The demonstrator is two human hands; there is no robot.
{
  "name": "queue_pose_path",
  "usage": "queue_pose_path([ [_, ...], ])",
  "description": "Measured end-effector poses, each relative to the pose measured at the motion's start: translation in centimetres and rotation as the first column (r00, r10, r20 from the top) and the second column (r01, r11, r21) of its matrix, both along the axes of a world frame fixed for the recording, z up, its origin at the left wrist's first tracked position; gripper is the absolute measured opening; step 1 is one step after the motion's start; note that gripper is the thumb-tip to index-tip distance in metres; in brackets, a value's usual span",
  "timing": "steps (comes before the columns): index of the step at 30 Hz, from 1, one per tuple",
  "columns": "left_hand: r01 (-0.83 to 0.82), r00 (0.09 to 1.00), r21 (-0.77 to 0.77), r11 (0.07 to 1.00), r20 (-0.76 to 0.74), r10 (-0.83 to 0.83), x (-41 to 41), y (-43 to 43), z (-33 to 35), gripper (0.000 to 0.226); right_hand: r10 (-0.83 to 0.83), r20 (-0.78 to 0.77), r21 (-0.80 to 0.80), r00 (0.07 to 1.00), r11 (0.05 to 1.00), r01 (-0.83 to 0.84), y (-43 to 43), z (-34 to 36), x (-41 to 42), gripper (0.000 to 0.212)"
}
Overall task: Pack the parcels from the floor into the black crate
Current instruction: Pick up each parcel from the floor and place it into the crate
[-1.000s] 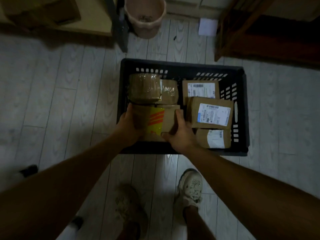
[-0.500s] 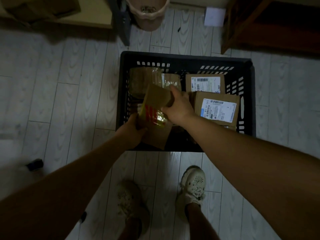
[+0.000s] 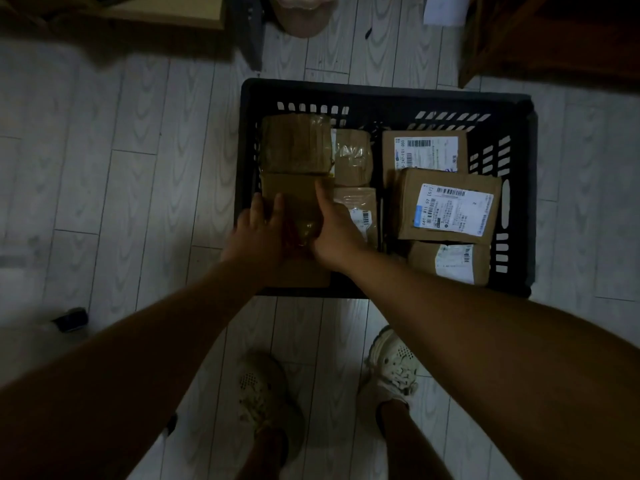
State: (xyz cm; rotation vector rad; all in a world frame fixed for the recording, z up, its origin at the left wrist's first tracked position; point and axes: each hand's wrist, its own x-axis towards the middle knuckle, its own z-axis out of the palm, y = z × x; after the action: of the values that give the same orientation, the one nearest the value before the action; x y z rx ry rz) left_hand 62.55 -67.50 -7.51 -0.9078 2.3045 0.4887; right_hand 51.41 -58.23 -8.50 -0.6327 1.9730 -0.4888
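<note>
The black crate [image 3: 519, 109] stands on the pale plank floor in front of my feet, with several brown cardboard parcels inside. Both my hands rest on a long brown parcel [image 3: 292, 194] lying flat in the crate's near left part. My left hand [image 3: 258, 230] lies on its left side, fingers spread over the top. My right hand [image 3: 334, 230] grips its right edge. A taped parcel [image 3: 294, 143] sits just beyond it. Labelled parcels [image 3: 446, 206] fill the right side.
A pinkish bin [image 3: 304, 15] and a dark post [image 3: 247, 32] stand beyond the crate. Dark wooden furniture [image 3: 554, 36] is at the back right, a low wooden piece [image 3: 166, 12] at the back left. A small dark object [image 3: 71, 318] lies on the floor at left.
The parcel was tilted up on its end between my hands half a second ago; now it lies flat in the crate's left side with both hands on top of it.
</note>
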Motion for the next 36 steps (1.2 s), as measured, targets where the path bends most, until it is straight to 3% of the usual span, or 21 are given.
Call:
queue_pose_path([
  [3,0.052,0.997,-0.011,0.999,-0.051,-0.052,0.3,-0.8,0.3,0.100,0.063,-0.052,-0.014,0.997,0.998,-0.064,-0.1,-0.4,0.5,0.099],
  [6,-0.130,0.972,0.179,0.975,-0.171,0.161,0.5,-1.3,0.5,0.090,0.094,-0.051,-0.025,0.994,0.995,-0.095,-0.5,-0.6,0.8,0.094],
  [7,-0.117,0.974,0.194,0.974,-0.167,0.150,0.4,-1.2,0.4,0.087,0.100,-0.026,0.002,0.995,0.995,-0.100,-0.7,-0.7,0.9,0.092],
  [11,0.203,0.978,-0.056,0.978,0.057,-0.200,0.5,-0.8,-0.7,0.090,0.179,0.007,0.091,0.984,0.980,-0.178,-1.1,-1.5,1.7,0.086],
  [15,0.297,0.945,-0.126,0.946,0.177,-0.273,1.9,-3.1,-1.9,0.097,0.265,-0.066,0.036,0.962,0.964,-0.263,0.1,-3.4,2.5,0.105],
  [20,0.301,0.946,-0.122,0.946,0.167,-0.279,2.4,-3.3,-2.9,0.097,0.343,-0.059,0.101,0.937,0.936,-0.337,0.3,-3.8,2.8,0.105],
  [21,0.292,0.950,-0.119,0.949,0.156,-0.272,2.2,-3.2,-2.8,0.097,0.384,-0.092,0.104,0.919,0.922,-0.374,0.6,-3.3,2.3,0.103],
  [23,0.286,0.953,-0.126,0.950,0.140,-0.268,2.0,-3.2,-2.3,0.096,0.447,-0.305,0.090,0.841,0.892,-0.442,2.2,-2.0,0.5,0.095],
  [26,0.274,0.958,-0.110,0.955,0.123,-0.260,1.2,-3.2,-1.2,0.094,0.397,-0.539,0.181,0.743,0.916,-0.358,6.3,-0.5,-4.2,0.089],
  [30,0.239,0.969,-0.080,0.968,0.088,-0.232,-0.7,-2.4,-1.0,0.094,0.417,-0.504,0.510,0.757,0.850,-0.128,11.3,-0.6,-10.7,0.092],
  [36,0.185,0.979,-0.170,0.968,-0.050,-0.196,-5.8,-4.1,-3.3,0.092,0.354,-0.509,0.513,0.785,0.857,-0.054,11.4,-2.7,-17.0,0.104],
])
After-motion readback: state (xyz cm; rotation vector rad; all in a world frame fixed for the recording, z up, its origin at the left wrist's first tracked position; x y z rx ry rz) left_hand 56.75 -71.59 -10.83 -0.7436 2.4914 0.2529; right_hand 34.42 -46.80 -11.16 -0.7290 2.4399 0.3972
